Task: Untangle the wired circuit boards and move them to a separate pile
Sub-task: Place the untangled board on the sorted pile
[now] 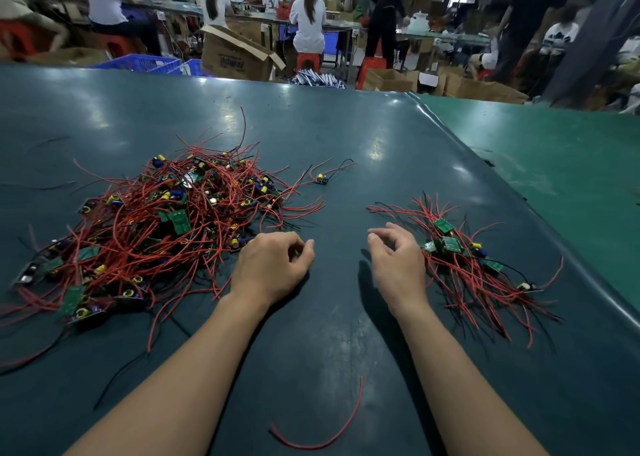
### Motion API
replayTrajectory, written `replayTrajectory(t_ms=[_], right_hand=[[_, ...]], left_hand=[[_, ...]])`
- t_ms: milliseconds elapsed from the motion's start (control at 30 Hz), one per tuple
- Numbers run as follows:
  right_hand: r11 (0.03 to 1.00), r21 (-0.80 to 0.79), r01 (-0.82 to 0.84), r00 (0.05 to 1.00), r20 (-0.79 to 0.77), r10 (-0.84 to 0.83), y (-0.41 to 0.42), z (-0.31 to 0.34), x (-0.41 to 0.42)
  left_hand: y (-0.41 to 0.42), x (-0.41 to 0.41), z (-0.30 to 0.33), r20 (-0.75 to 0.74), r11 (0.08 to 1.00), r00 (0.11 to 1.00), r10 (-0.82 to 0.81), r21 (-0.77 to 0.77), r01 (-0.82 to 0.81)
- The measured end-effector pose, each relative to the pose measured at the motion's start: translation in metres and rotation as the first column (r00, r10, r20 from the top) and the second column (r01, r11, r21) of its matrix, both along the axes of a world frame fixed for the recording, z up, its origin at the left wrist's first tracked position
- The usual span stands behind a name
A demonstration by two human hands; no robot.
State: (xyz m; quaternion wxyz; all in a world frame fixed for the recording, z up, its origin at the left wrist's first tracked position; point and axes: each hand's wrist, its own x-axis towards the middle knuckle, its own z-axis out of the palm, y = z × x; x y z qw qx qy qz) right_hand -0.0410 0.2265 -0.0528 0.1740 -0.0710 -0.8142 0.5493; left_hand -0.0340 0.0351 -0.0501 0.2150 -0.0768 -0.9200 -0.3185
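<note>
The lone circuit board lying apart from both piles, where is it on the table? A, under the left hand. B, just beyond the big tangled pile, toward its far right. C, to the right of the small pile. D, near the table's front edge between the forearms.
B: the lone circuit board lies on the table just past the far right edge of the big tangled pile, clear of the small pile.

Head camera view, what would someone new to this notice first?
First the big tangle of red wires and green boards, heaped left on the dark green table. Next a smaller pile of the same boards on the right. Between them lie both bare hands, the left hand at the tangle's edge and the right hand beside the pile, fingers loosely curled and holding nothing.
</note>
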Motion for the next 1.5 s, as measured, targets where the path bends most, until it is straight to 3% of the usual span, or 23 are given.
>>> replayTrajectory(t_ms=[133, 267, 567, 700, 833, 900, 1267, 1367, 1433, 1500], right_hand=[[0.967, 0.255, 0.009, 0.999, -0.048, 0.003, -0.009, -0.002, -0.001], [0.926, 0.378, -0.004, 0.998, -0.054, 0.026, -0.012, -0.006, -0.002], [0.917, 0.399, -0.014, 1.0, -0.014, 0.022, -0.011, -0.003, -0.001], [0.932, 0.363, 0.009, 1.0, -0.031, 0.002, -0.009, -0.002, -0.001], [0.936, 0.351, 0.02, 1.0, -0.029, -0.011, -0.009, -0.001, 0.0], [0.935, 0.354, 0.013, 1.0, -0.014, -0.008, -0.011, -0.001, 0.001], [0.955, 0.294, 0.04, 0.998, -0.06, -0.023, -0.011, -0.001, 0.004], [0.972, 0.232, 0.04, 0.998, -0.055, -0.028, -0.011, 0.0, 0.007], [0.972, 0.234, 0.027, 0.998, -0.056, -0.014, -0.009, 0.0, 0.009], [0.963, 0.271, 0.004, 0.998, -0.068, 0.015, -0.009, 0.0, 0.012]], left_hand=[[0.001, 0.0, -0.002, -0.027, 0.998, 0.999, 0.019, -0.051, -0.021], [0.003, 0.002, -0.003, -0.101, 0.99, 0.994, 0.035, -0.135, -0.048], [0.002, 0.004, -0.002, -0.325, 0.961, 0.943, 0.073, -0.229, -0.153], [-0.006, -0.002, 0.02, -0.332, 0.843, 0.937, -0.111, -0.531, -0.088], [-0.037, -0.029, 0.059, -0.159, 0.645, 0.977, 0.138, -0.734, -0.211], [-0.049, -0.036, 0.068, -0.022, 0.579, 0.972, 0.235, -0.8, -0.158], [-0.066, -0.042, 0.063, 0.14, 0.384, 0.99, 0.002, -0.914, 0.129], [-0.074, -0.043, 0.073, 0.147, 0.439, 0.987, -0.059, -0.884, 0.158], [-0.08, -0.041, 0.084, 0.079, 0.653, 0.993, -0.087, -0.748, 0.117], [-0.084, -0.035, 0.099, -0.04, 0.898, 0.995, -0.093, -0.434, 0.067]])
